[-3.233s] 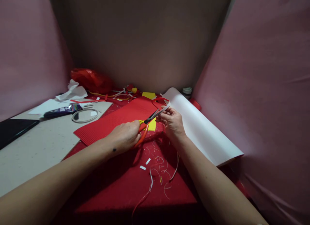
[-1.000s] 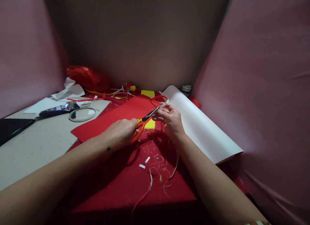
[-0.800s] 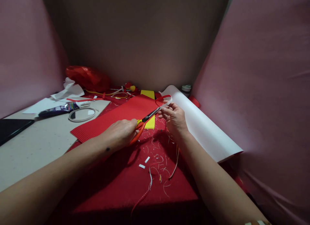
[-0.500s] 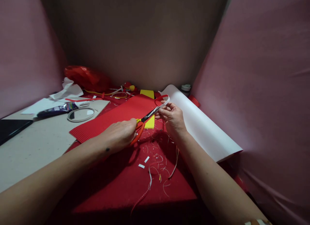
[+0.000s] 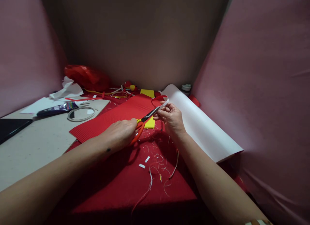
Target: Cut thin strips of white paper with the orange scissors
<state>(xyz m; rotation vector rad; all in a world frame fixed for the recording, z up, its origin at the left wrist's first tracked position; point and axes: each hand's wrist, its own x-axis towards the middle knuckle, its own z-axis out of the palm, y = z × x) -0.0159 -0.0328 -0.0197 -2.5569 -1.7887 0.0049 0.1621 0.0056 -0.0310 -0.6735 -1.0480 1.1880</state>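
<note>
My left hand [image 5: 122, 131] is closed round the handles of a pair of scissors [image 5: 141, 130] with orange and yellow grips. Their dark blades point up and right, ending at the fingers of my right hand [image 5: 172, 119]. That hand pinches a narrow paper strip [image 5: 165, 101], red on one face and white on the other, which curls in a loop above the blades. Below and behind the scissors lies a red corrugated sheet [image 5: 116, 115], with a yellow sheet [image 5: 149, 123] partly showing under it. Whether the blades touch the strip is hard to make out.
A large white rolled sheet [image 5: 201, 124] lies to the right. At left, a pale board [image 5: 48, 144] carries a dark tube [image 5: 56, 109], a grey ring [image 5: 81, 114] and a black flat object [image 5: 14, 129]. Thread scraps litter the red cloth [image 5: 116, 186]. A red plastic bag [image 5: 86, 78] sits behind.
The strip's loop and my right fingers have shifted slightly left and down towards the scissors. My left hand stays almost still, gripping the scissors.
</note>
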